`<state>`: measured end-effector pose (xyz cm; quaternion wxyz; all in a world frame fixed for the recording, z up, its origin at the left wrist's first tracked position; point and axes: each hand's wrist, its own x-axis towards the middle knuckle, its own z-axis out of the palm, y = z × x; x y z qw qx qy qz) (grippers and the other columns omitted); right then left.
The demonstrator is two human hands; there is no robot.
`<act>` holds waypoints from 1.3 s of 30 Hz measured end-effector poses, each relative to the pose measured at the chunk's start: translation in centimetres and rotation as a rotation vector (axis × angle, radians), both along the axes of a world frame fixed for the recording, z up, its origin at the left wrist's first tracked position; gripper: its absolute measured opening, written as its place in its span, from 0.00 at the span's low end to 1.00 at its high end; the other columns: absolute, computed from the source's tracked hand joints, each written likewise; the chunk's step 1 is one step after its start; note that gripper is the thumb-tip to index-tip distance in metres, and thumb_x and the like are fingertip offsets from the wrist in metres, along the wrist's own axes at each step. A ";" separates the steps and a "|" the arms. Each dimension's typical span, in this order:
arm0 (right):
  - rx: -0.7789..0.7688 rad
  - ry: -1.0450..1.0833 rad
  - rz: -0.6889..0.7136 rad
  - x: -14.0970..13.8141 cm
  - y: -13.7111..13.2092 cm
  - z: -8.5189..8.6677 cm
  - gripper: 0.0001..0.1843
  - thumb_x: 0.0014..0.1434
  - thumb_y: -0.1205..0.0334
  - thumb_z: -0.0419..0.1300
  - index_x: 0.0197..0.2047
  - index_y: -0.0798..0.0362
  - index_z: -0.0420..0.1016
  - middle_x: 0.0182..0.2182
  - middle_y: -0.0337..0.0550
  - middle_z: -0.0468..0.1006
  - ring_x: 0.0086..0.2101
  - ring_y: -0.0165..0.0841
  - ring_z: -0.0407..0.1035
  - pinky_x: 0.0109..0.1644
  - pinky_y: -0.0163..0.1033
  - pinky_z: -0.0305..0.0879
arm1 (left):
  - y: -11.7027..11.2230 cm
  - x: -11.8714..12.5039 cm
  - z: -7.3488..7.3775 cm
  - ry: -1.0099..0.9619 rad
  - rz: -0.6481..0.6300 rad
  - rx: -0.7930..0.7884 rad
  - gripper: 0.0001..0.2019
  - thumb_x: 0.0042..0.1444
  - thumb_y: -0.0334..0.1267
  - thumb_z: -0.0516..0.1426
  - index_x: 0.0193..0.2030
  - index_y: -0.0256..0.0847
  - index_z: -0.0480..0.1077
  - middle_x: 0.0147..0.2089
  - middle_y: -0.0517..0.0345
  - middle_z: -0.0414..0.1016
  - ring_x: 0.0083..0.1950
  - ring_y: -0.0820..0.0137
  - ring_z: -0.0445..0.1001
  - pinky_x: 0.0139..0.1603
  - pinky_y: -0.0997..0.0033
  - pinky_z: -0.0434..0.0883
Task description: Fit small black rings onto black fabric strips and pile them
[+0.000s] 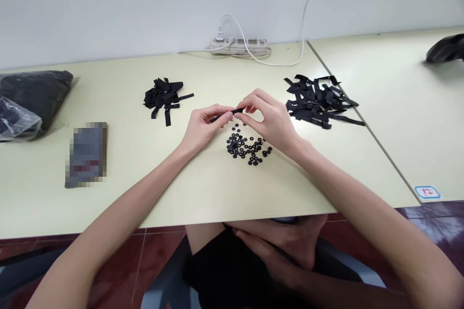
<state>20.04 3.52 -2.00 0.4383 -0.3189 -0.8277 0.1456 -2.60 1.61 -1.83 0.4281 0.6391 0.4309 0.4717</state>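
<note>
My left hand [203, 126] and my right hand [270, 118] meet over the middle of the pale table [203, 193], both pinching one short black strip [227, 114] held level between their fingertips. Just below the hands lies a scatter of several small black rings [247, 147]. A small heap of black strips [165, 97] sits to the left of my left hand. A larger, looser heap of black strips [319, 100] lies to the right of my right hand.
A white power strip [239, 46] with a white cable lies at the wall. A black bag [34, 96] and clear plastic rest at far left, a blurred flat object [87, 154] nearer. A second table [406, 106] adjoins on the right, with a dark object [445, 48].
</note>
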 end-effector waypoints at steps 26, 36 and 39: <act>0.101 -0.050 -0.106 -0.9 -0.5 -0.1 0.07 0.77 0.63 0.64 0.42 0.47 0.76 0.38 0.40 0.81 0.38 0.34 0.77 0.41 0.42 0.72 | 0.1 -0.2 -0.5 -0.032 0.117 0.150 0.04 0.61 0.43 0.75 0.41 0.50 0.90 0.41 0.54 0.85 0.43 0.67 0.80 0.36 0.68 0.69; 0.293 -0.030 -0.129 -1.2 -0.6 -0.1 0.09 0.76 0.67 0.64 0.40 0.48 0.73 0.35 0.38 0.80 0.35 0.32 0.77 0.36 0.39 0.70 | -0.4 0.0 0.0 0.103 0.147 0.365 0.02 0.65 0.36 0.72 0.43 0.47 0.87 0.41 0.57 0.83 0.44 0.70 0.79 0.39 0.71 0.73; 0.390 -0.061 -0.175 -1.3 -0.7 0.2 0.11 0.75 0.68 0.63 0.39 0.47 0.73 0.33 0.38 0.79 0.33 0.32 0.75 0.36 0.40 0.69 | -0.6 0.1 0.2 0.092 0.143 0.439 0.04 0.65 0.34 0.71 0.44 0.47 0.87 0.41 0.57 0.84 0.43 0.70 0.80 0.38 0.71 0.74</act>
